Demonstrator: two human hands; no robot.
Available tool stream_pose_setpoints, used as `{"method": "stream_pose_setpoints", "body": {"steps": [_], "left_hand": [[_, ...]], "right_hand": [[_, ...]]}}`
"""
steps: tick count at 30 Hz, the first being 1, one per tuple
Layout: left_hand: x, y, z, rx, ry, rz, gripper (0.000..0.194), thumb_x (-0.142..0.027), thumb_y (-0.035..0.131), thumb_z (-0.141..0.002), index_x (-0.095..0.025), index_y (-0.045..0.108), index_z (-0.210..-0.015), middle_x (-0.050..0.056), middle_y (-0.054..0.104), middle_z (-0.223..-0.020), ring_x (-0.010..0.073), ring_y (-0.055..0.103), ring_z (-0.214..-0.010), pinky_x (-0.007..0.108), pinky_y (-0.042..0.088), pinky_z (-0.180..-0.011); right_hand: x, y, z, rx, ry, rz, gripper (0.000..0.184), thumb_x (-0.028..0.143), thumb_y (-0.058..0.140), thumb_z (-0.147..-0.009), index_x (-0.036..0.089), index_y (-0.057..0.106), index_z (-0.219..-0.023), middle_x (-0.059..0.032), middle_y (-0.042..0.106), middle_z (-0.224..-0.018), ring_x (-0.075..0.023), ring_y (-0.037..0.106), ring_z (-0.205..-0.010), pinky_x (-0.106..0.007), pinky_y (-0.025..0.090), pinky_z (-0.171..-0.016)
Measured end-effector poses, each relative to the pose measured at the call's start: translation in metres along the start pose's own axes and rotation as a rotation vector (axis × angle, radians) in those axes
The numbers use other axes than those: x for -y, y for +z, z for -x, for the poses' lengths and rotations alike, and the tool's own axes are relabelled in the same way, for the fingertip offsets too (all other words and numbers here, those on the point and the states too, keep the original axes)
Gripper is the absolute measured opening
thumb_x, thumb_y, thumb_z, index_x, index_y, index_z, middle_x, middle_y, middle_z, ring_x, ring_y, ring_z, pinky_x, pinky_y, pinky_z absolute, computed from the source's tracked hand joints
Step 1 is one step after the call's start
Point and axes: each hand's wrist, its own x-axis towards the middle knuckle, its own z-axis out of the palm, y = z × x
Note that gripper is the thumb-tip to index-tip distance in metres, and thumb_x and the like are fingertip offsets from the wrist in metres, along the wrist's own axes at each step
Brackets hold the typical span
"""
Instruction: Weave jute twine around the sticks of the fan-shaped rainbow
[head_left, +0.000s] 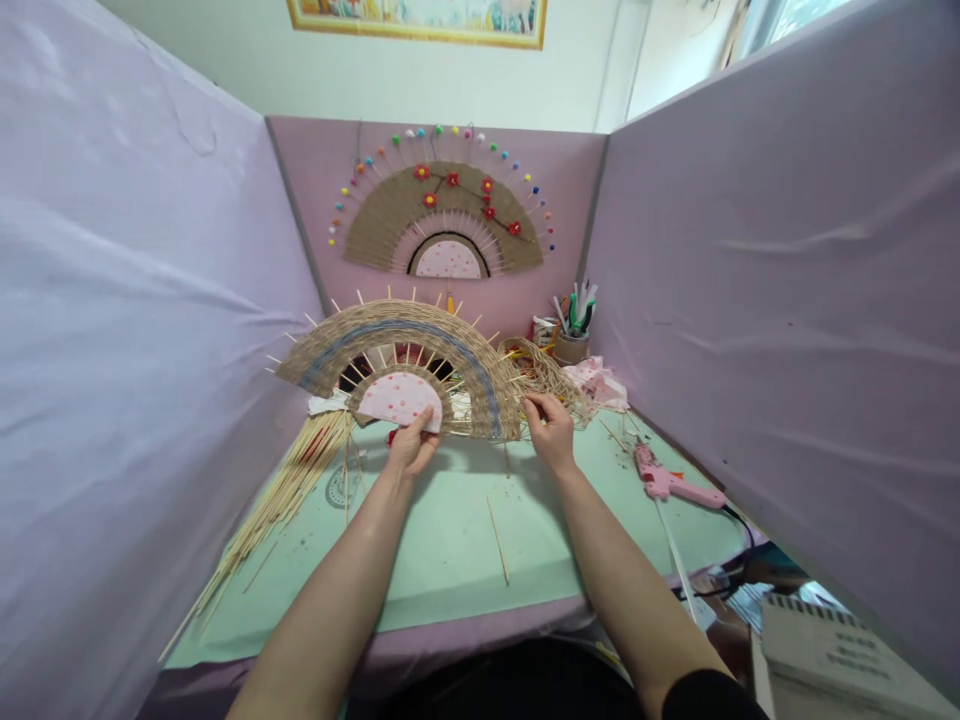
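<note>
Lilac cloth covers the left panel [135, 350] and right panel [780, 270], which fill both sides of the frame and meet a pinkish back panel [307, 170] at upper centre. Between them, across the lower middle, lies a pale green surface [442, 550]. On the back panel hangs a brown fan [379, 215] with red flowers and colourful ball tips around its arc. Just below it, at the centre of the frame, a woven fan [405, 320] with a blue stripe is held above the surface, stick ends jutting from its outer edge. A bundle of thin sticks [274, 500] slants across the left of the surface, and a tangle of twine [551, 375] is heaped right of centre, behind the woven fan. At lower right sits a spiral-bound pad [840, 645]; above it, near the surface's right edge, rests a pink glue gun [671, 485]. The left hand [411, 445] grips the woven fan by its spotted half-round base, thumb in front. The right hand [549, 428] has its fingers pinched together at the fan's right end; whether a strand lies between them is too small to tell. A clear protractor [341, 487] lies left of centre, and one loose stick [498, 540] lies between the forearms.
</note>
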Motion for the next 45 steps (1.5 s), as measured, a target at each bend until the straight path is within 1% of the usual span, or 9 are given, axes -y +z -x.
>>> {"method": "stream_pose_setpoints", "body": {"steps": [8, 16, 20, 24, 30, 33, 36, 40, 45], "left_hand": [[-0.004, -0.003, 0.003, -0.007, -0.025, 0.075, 0.021, 0.002, 0.053, -0.079, -0.014, 0.062, -0.09, 0.004, 0.07, -0.084, 0.0116, 0.066, -0.078, 0.028, 0.054, -0.08], [-0.005, -0.004, 0.002, 0.025, -0.019, 0.073, 0.024, 0.001, 0.05, -0.082, -0.013, 0.062, -0.097, 0.005, 0.071, -0.082, 0.0119, 0.066, -0.076, 0.027, 0.055, -0.077], [-0.007, -0.004, 0.002, 0.018, -0.031, 0.063, 0.022, -0.001, 0.05, -0.083, -0.014, 0.062, -0.095, 0.005, 0.071, -0.084, 0.0121, 0.067, -0.075, 0.026, 0.055, -0.076], [-0.009, -0.004, 0.001, -0.028, -0.032, 0.082, 0.019, -0.002, 0.053, -0.083, -0.013, 0.062, -0.095, 0.004, 0.07, -0.084, 0.0125, 0.067, -0.075, 0.027, 0.055, -0.076], [-0.013, -0.004, -0.001, -0.029, -0.026, 0.147, 0.022, -0.002, 0.047, -0.086, -0.012, 0.06, -0.1, 0.004, 0.07, -0.079, 0.0122, 0.067, -0.073, 0.025, 0.056, -0.073], [-0.014, -0.003, -0.001, -0.049, -0.014, 0.167, 0.023, -0.002, 0.048, -0.086, -0.013, 0.06, -0.102, 0.003, 0.07, -0.08, 0.0122, 0.067, -0.073, 0.027, 0.055, -0.076], [-0.014, -0.002, 0.0, -0.065, -0.011, 0.172, 0.024, -0.002, 0.049, -0.085, -0.014, 0.06, -0.102, 0.003, 0.07, -0.08, 0.0118, 0.067, -0.074, 0.028, 0.055, -0.079], [-0.014, -0.002, 0.0, -0.059, 0.002, 0.156, 0.023, 0.0, 0.047, -0.085, -0.013, 0.061, -0.098, 0.002, 0.07, -0.079, 0.0115, 0.067, -0.075, 0.027, 0.055, -0.078], [-0.012, -0.003, -0.001, -0.072, 0.033, 0.146, 0.025, 0.001, 0.051, -0.083, -0.015, 0.063, -0.098, 0.003, 0.071, -0.083, 0.0108, 0.066, -0.075, 0.026, 0.054, -0.079]], "right_hand": [[0.01, 0.001, 0.004, 0.017, 0.018, -0.057, 0.024, 0.032, 0.052, -0.085, 0.016, 0.064, -0.096, -0.0078, 0.063, -0.087, -0.0163, 0.056, -0.075, -0.029, 0.045, -0.067], [0.013, -0.001, 0.002, 0.045, 0.003, -0.075, 0.022, 0.032, 0.051, -0.085, 0.017, 0.067, -0.086, -0.0052, 0.062, -0.078, -0.015, 0.053, -0.068, -0.028, 0.043, -0.064], [0.008, -0.001, 0.002, 0.092, 0.103, -0.194, 0.028, 0.037, 0.051, -0.085, 0.017, 0.069, -0.086, -0.0058, 0.063, -0.079, -0.0162, 0.056, -0.072, -0.028, 0.044, -0.065], [-0.001, 0.0, 0.003, 0.147, 0.228, -0.364, 0.036, 0.044, 0.048, -0.085, 0.017, 0.071, -0.085, -0.005, 0.062, -0.079, -0.0145, 0.055, -0.068, -0.027, 0.044, -0.061], [-0.006, 0.003, 0.004, 0.154, 0.265, -0.416, 0.041, 0.048, 0.046, -0.085, 0.016, 0.072, -0.085, -0.0034, 0.057, -0.069, -0.013, 0.049, -0.062, -0.025, 0.04, -0.057], [-0.003, 0.003, 0.004, 0.149, 0.277, -0.39, 0.042, 0.049, 0.046, -0.085, 0.015, 0.071, -0.079, -0.0025, 0.055, -0.064, -0.0126, 0.047, -0.059, -0.025, 0.037, -0.054], [0.001, 0.002, 0.003, 0.136, 0.243, -0.33, 0.041, 0.046, 0.045, -0.086, 0.015, 0.068, -0.071, -0.002, 0.054, -0.062, -0.0127, 0.047, -0.058, -0.025, 0.037, -0.055], [0.006, 0.0, 0.004, 0.097, 0.091, -0.167, 0.04, 0.039, 0.046, -0.087, 0.016, 0.056, -0.055, -0.0011, 0.05, -0.058, -0.0129, 0.047, -0.059, -0.026, 0.037, -0.059], [0.007, -0.001, 0.006, 0.057, -0.064, 0.051, 0.036, 0.031, 0.048, -0.086, 0.018, 0.048, -0.053, 0.0016, 0.042, -0.053, -0.0112, 0.04, -0.053, -0.026, 0.031, -0.055]]}}
